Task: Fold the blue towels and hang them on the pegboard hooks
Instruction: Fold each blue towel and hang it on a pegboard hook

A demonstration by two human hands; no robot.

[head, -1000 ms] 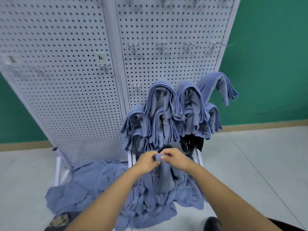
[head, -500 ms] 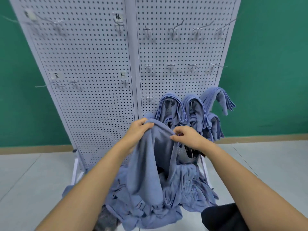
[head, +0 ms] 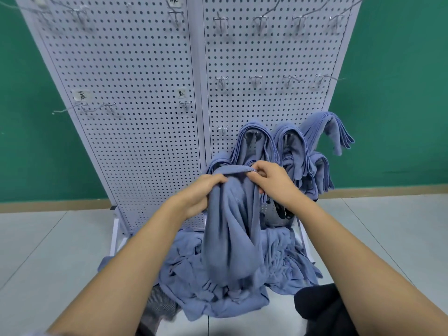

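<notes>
Fingers [head: 214,180] of left hand [head: 198,194] and right hand [head: 272,180] curl round top edge of blue towel [head: 230,226], frame centre; fingertips buried in cloth. Pegboard [head: 145,105]: top cropped. Towel pile [head: 218,294], lower centre. Hung towels [head: 293,151], centre right, hide what carries them.

A green wall [head: 400,69] meets the pale tiled floor [head: 48,251] at a tan baseboard [head: 388,190] (dark fabric [head: 320,309] lower right).

Bright, even, diffuse light across whole scene; soft faint shadows beneath hooks [head: 255,81] on pegboard [head: 135,117]; wide-angle bend splays pegboard sides outward toward top corners; top-left hooks smeared, soft; lower folds of held towel [head: 230,238] motion-blurred; forearms [head: 135,251] stretched large at bottom edge.
</notes>
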